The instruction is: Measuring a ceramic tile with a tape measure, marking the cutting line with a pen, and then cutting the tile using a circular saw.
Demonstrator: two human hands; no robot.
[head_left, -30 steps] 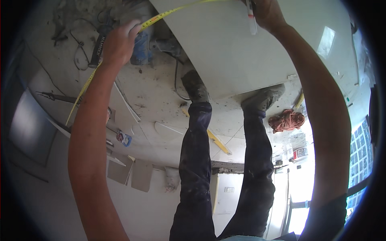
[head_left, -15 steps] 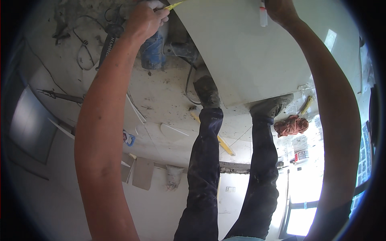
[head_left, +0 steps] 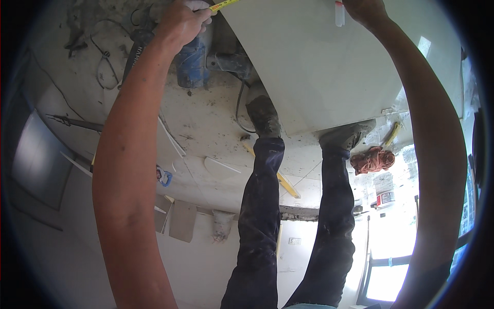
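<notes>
At the upper left, my left hand (head_left: pixel 186 21) has its fingers closed on the yellow blade of a tape measure (head_left: pixel 225 5). The blade runs rightward over the near-left edge of a large pale panel (head_left: pixel 329 72) and leaves the picture at the top. My right hand (head_left: pixel 365 11) is over the panel's upper right, partly cut off by the frame. A white marker pen (head_left: pixel 339 15) with a red band points down from its fingers. Whether this hand also touches the tape is out of view.
Left of the panel lie a blue power tool (head_left: pixel 191 66), a black tool (head_left: pixel 133 59) and loose cords. My shoes stand by the panel's lower edge, near a reddish cloth (head_left: pixel 373 160), a yellow-handled item (head_left: pixel 393 133) and a yellow spirit level (head_left: pixel 288 185). A bucket (head_left: pixel 222 225) stands behind.
My left hand has shifted slightly left and up, and more of the tape blade shows. My right hand and the marker pen have moved up a little.
</notes>
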